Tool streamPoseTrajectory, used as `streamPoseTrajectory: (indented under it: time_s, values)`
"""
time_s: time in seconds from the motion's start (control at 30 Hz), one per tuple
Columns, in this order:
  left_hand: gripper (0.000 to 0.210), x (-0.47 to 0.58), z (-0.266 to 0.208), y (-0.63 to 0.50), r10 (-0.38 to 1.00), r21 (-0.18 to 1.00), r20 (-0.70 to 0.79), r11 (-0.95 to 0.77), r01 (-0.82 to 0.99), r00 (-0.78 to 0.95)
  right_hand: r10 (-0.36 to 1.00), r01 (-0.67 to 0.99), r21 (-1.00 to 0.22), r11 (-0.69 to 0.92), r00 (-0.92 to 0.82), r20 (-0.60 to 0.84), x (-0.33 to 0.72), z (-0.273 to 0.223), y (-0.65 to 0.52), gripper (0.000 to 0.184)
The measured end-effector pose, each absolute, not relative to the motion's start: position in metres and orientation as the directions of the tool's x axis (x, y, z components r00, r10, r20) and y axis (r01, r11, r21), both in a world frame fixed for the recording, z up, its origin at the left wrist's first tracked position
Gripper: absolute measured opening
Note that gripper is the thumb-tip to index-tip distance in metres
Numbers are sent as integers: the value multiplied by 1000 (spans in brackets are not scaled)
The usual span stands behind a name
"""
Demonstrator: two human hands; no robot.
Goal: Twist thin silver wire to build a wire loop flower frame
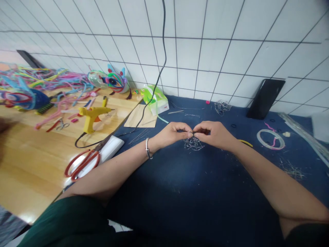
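Note:
My left hand and my right hand meet over the dark blue tabletop, thumbs and forefingers pinched almost tip to tip. Between them is a small dark piece of thin wire, mostly covered by the fingertips. A tangle of silvery wire shows just below the fingertips and seems joined to it; whether it hangs or rests on the table I cannot tell. Several straight wires lie left of my left hand, near a beige paper sheet. Behind my right hand is a second wire tangle.
Red-handled scissors lie on a white box by my left forearm. A yellow glue gun stands on the wooden table, its black cable nearby. To the right are a phone, a clear ring and loose wire bits.

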State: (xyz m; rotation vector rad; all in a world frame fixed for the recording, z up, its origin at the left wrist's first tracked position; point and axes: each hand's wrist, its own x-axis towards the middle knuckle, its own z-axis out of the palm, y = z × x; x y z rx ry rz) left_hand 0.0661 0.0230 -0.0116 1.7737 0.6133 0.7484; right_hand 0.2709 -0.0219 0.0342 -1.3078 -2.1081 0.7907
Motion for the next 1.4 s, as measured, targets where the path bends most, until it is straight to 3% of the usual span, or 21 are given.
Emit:
streamPoseTrajectory:
  time_s: [0.23, 0.5, 0.7, 0.83, 0.93, 1.07, 1.23, 1.4]
  values:
    - [17, 69, -11, 18, 773, 971, 210, -235, -37, 599, 896, 587, -695, 414, -399, 196, 270, 29, -21, 13]
    - [12, 68, -6, 16, 748, 910, 333, -414, 11, 574, 906, 552, -742, 381, -384, 180, 270, 26, -20, 13]
    - [5, 67, -1, 17, 682, 804, 501, -594, 4, 532, 937, 404, -876, 262, -323, 131, 270, 20, -17, 18]
    - [4, 65, 5, 15, 625, 830, 478, -551, -84, 617, 961, 246, -957, 150, -266, 83, 266, 4, -14, 16]
    - [7, 63, 8, 16, 595, 857, 425, -507, -91, 682, 975, 235, -965, 120, -213, 70, 265, -2, -13, 14]
    - [12, 64, 4, 21, 705, 908, 335, -419, -14, 626, 965, 385, -885, 260, -91, 245, 265, 6, -17, 12]
    - [16, 67, -4, 25, 778, 953, 240, -302, 11, 581, 844, 530, -668, 523, -212, 493, 256, 19, -30, 16]
    - [9, 68, 1, 18, 794, 880, 270, -433, 195, 546, 809, 583, -587, 562, -238, 538, 251, 19, -38, 15]
